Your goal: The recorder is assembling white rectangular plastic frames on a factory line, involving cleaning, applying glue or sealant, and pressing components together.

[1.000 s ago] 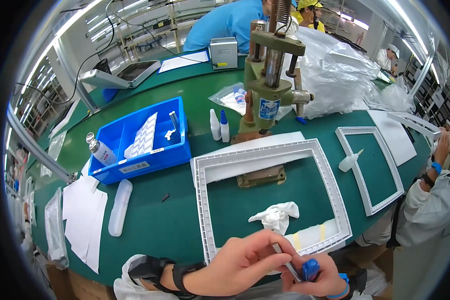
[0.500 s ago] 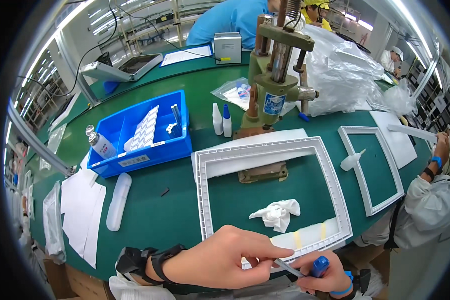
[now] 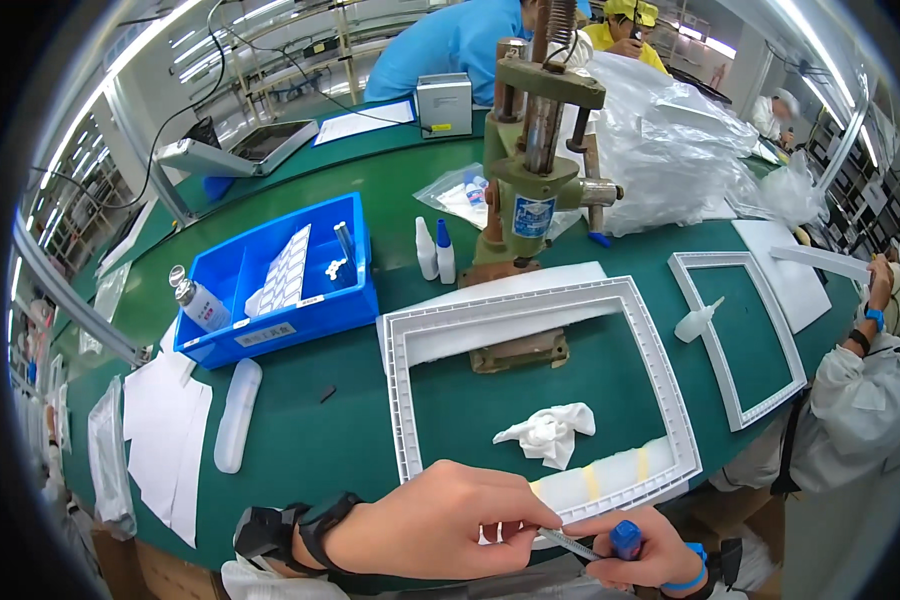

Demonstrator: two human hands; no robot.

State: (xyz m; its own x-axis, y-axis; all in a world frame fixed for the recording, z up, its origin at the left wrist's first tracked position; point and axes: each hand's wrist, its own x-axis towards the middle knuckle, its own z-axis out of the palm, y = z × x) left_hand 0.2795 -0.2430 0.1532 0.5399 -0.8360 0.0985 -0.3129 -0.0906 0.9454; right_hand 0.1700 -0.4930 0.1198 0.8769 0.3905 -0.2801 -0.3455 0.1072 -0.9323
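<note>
Head cam: L hand (image 3: 448, 522) pinching grey strip (image 3: 570, 545), now flatter vs earlier; R hand (image 3: 656, 556) gripping blue item (image 3: 626, 538).

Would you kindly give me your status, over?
Left hand pinching grey strip. Right hand gripping blue item. White cloth on table inside nearest frame.

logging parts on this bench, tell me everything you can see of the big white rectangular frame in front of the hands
The big white rectangular frame, plastic-looking, has an open centre, squared corners and small regular ribs along its border. It lies roughly flat over the green tabletop, white foam-like sheets under its far and near sides. The person's bare left hand hides its near left corner; whether they touch cannot be told.
</note>
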